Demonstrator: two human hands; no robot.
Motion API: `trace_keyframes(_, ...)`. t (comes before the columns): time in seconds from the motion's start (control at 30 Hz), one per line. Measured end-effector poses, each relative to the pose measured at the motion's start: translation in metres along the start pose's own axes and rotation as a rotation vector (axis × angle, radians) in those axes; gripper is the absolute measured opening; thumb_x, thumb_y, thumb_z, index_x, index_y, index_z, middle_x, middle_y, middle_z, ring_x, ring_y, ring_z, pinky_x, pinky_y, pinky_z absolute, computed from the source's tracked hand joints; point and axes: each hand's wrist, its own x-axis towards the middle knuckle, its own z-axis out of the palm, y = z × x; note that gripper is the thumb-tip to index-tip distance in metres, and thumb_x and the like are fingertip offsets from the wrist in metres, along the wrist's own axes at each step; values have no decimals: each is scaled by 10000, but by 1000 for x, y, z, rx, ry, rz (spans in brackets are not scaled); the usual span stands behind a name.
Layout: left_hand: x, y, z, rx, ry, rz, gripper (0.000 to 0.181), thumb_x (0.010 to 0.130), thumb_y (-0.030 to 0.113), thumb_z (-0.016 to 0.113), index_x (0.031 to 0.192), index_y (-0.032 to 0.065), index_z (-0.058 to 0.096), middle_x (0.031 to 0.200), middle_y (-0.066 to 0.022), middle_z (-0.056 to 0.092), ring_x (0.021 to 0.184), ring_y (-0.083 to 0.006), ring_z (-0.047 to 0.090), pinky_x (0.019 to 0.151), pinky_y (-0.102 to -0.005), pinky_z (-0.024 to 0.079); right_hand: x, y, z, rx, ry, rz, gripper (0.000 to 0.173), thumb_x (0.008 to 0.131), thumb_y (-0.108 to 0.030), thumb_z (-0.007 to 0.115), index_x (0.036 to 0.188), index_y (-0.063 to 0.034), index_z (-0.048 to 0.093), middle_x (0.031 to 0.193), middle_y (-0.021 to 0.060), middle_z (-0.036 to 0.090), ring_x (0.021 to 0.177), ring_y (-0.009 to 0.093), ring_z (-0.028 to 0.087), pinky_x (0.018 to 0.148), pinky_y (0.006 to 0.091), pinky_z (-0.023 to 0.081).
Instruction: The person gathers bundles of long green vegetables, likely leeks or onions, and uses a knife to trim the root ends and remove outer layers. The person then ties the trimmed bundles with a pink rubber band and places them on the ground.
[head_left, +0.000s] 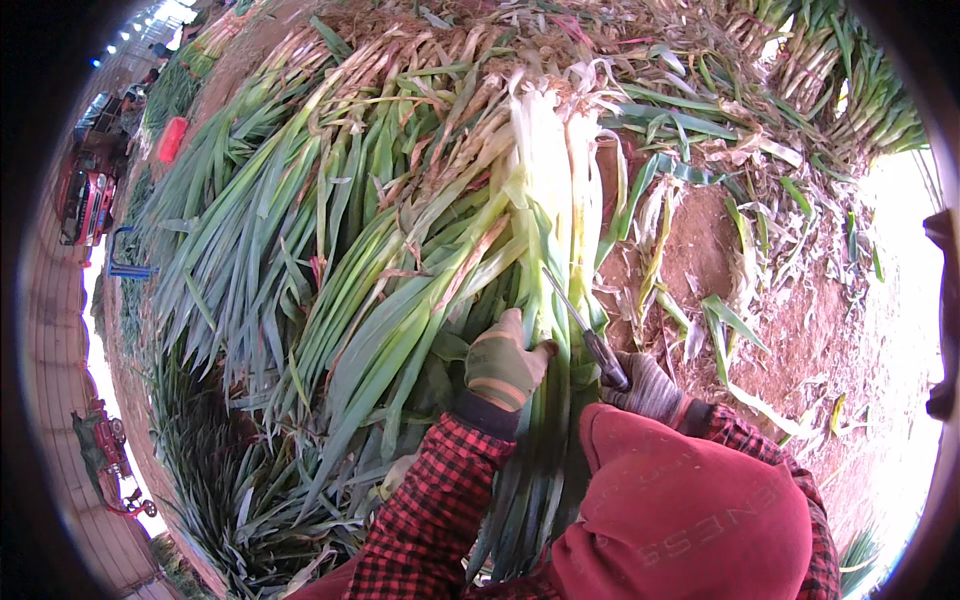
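Observation:
My left hand (507, 360), in a green-tan knit glove, is closed around the leaf end of a bunch of long white-stemmed leeks or large green onions (545, 172). Their roots point away from me and the dark green leaves run back beneath my left forearm. In my right hand (646, 386), gloved in grey knit, is the dark handle of a hand tool (606, 361). Its thin metal shaft or blade points up and left across the stems; whether it touches them I cannot tell. Red cloth (690, 510) bearing writing hides part of my right forearm.
Piled untrimmed stalks (247, 217) spread to the left. Stripped leaves and dry husks (739, 262) litter the brown soil (697, 232) on the right. Tied bundles (817, 71) stand at the upper right. A red vehicle (88, 206) and a blue frame (129, 259) are at far left.

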Motion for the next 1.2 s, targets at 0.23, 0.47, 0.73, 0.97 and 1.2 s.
trace_keyframes(0.23,-12,25,16,221,13,106,414,762,261,737,987,13,493,739,-209,630,726,-409,635,654,-489,493,16,-16,-4,149,187,-97,124,763,-78,657,804,-37,547,659,-32,441,625,87,396,553,297,383)
trace_keyframes(0.47,-29,32,46,335,-64,196,437,830,238,614,1097,-66,448,640,-168,604,580,-355,623,518,-484,475,74,-17,-53,178,283,-65,119,811,-154,678,793,-81,585,647,-53,502,584,53,447,514,244,378)
trace_keyframes(0.73,-52,42,74,840,133,382,480,870,264,511,1148,-128,495,578,-97,571,463,-245,587,401,-416,446,113,-27,-105,251,424,-101,127,814,-150,685,804,-86,576,637,-53,521,487,59,469,442,230,391)
trace_keyframes(0.97,-6,12,-20,2,176,651,277,838,276,635,967,33,603,786,-167,626,722,-357,609,657,-449,481,73,-13,-69,332,247,63,182,803,-174,709,807,-49,577,623,-28,527,499,78,475,444,270,388)
trace_keyframes(1.2,47,-32,-82,454,187,-50,463,786,329,709,1143,60,586,1019,-221,640,945,-406,609,794,-466,490,22,-57,-6,-212,-120,-120,321,815,-264,714,914,30,632,664,168,606,641,232,609,642,376,490)
